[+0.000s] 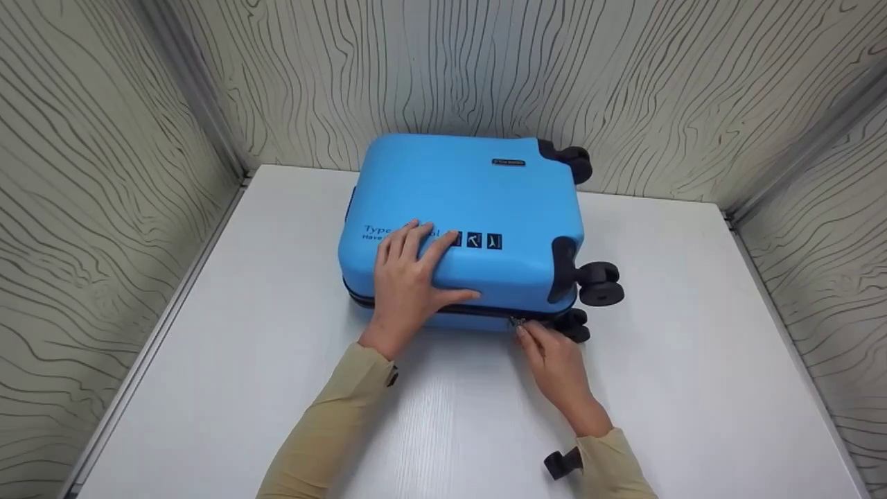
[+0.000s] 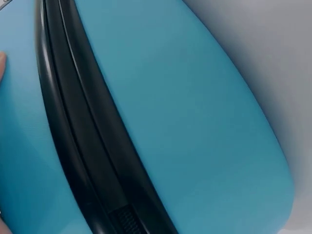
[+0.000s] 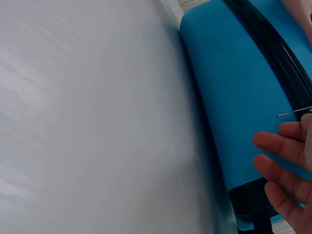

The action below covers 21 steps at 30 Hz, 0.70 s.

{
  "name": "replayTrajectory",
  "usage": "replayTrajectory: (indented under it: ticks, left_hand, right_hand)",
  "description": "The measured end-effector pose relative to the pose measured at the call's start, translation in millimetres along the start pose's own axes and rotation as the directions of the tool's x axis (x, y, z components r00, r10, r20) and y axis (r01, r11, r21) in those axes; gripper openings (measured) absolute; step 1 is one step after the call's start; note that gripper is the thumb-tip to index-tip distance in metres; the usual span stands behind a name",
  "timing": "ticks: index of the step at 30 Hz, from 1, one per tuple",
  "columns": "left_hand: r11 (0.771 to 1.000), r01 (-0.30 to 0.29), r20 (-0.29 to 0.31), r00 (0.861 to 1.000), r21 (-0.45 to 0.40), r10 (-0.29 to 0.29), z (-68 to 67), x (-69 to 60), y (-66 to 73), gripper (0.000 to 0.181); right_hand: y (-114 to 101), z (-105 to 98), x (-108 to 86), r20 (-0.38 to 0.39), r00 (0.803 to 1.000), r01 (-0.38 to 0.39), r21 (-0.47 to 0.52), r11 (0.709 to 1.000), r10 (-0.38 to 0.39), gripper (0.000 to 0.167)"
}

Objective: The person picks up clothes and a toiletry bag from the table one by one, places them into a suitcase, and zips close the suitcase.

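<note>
A blue hard-shell suitcase (image 1: 443, 187) lies flat on the white table, its wheels to the right. My left hand (image 1: 405, 281) rests on the upper shell near the front edge, fingers spread and thumb pointing right. At the front right, my right hand (image 1: 558, 364) pinches a metal zipper pull (image 1: 517, 321) between thumb and index finger; its other fingers (image 3: 280, 146) curve loosely beside the lower shell. The black zipper band (image 2: 87, 112) runs along the suitcase's side and looks closed where it shows in the left wrist view.
Black wheels (image 1: 600, 284) jut out at the suitcase's right end. Behind it stands a wood-grain patterned wall (image 1: 443, 69), with similar panels at both sides. White table surface (image 1: 229, 367) extends left, right and in front.
</note>
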<state>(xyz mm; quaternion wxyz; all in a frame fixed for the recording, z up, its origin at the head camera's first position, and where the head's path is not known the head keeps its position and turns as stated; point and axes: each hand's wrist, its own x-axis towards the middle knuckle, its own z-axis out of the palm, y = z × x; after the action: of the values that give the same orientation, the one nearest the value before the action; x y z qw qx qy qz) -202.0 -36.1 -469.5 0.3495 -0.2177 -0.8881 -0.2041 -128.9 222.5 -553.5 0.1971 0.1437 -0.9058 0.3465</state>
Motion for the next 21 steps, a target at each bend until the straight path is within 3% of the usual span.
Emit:
replayTrajectory:
  ticks: [21]
  left_hand:
    - [1.000, 0.015, 0.018, 1.000, 0.004, -0.015, 26.5, 28.9, -9.0, 0.094]
  right_hand:
    - [19.0, -0.4, 34.2, 0.030, 0.995, -0.090, -0.003, 0.996, 0.090, 0.016]
